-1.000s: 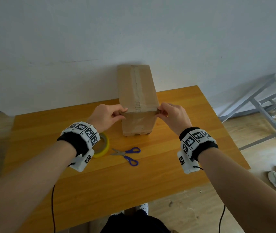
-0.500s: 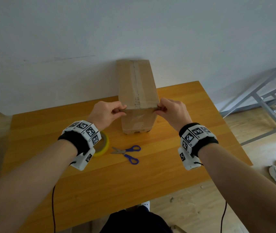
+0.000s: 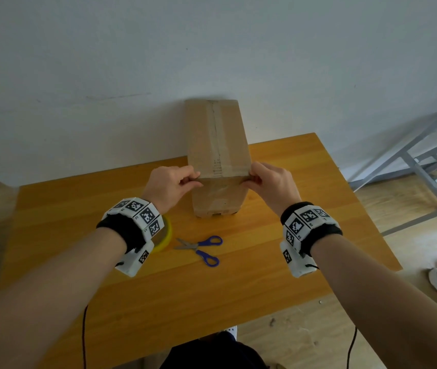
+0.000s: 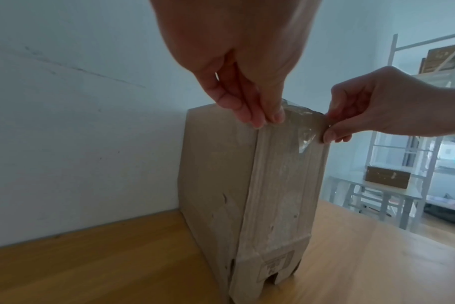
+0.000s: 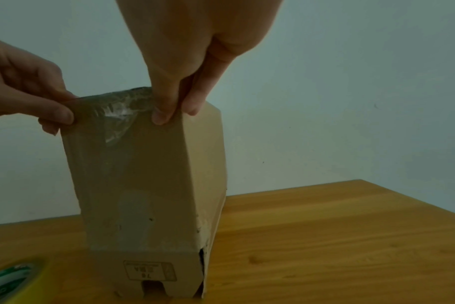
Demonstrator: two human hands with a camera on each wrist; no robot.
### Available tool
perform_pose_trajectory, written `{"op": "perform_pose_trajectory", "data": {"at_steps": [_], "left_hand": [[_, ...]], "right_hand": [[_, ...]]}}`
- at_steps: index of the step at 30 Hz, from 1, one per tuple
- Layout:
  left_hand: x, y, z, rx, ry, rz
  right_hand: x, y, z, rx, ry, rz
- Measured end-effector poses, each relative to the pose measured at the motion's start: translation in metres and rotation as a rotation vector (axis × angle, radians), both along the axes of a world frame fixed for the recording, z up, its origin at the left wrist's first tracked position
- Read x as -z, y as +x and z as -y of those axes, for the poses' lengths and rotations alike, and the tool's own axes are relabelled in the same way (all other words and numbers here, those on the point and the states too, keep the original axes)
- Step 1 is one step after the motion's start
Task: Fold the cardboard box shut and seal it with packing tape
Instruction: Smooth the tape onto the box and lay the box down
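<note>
Cardboard box [image 3: 217, 145] stands tall on the table [image 3: 238, 275]; left hand [image 3: 170, 186] and right hand [image 3: 271, 183] each pinch crinkled tape [image 4: 296, 121] at its top corners

Wooden table [image 3: 265, 275], box [image 3: 218, 145], tape roll [image 3: 166, 235], scissors [image 3: 201, 247]

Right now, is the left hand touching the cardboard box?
Touching. In the left wrist view the left hand pinches the top near corner of the cardboard box, fingertips on the taped edge; the head view agrees.

left hand [image 3: 170, 186] pinching, right hand [image 3: 274, 183] pinching
</note>
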State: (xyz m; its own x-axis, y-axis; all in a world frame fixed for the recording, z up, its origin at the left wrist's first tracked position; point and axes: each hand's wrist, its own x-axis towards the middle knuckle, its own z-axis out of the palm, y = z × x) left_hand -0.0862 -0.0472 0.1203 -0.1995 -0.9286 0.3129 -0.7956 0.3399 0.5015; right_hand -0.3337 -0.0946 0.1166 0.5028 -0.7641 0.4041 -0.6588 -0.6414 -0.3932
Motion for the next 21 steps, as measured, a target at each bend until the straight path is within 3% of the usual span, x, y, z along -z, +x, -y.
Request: {"op": "perform_pose_trajectory", "data": {"at_steps": [5,11,15,21], "left_hand": [[0.003,-0.003,-0.001,-0.034,-0.023,0.017],[0.003,0.003,-0.008,-0.051,-0.008,0.035],[0.000,0.007,-0.010,-0.123,-0.027,0.002],[0.002,0.009,-0.013,-0.179,0.012,0.012]], "right_hand": [[0.007,0.004,0.000,0.054,-0.019,0.017],[0.004,-0.004,-0.009,-0.042,0.044,-0.016],[0.004,0.000,-0.021,-0.118,-0.023,-0.031],[0.009,0.009,-0.026,-0.086,-0.072,-0.034]]}}
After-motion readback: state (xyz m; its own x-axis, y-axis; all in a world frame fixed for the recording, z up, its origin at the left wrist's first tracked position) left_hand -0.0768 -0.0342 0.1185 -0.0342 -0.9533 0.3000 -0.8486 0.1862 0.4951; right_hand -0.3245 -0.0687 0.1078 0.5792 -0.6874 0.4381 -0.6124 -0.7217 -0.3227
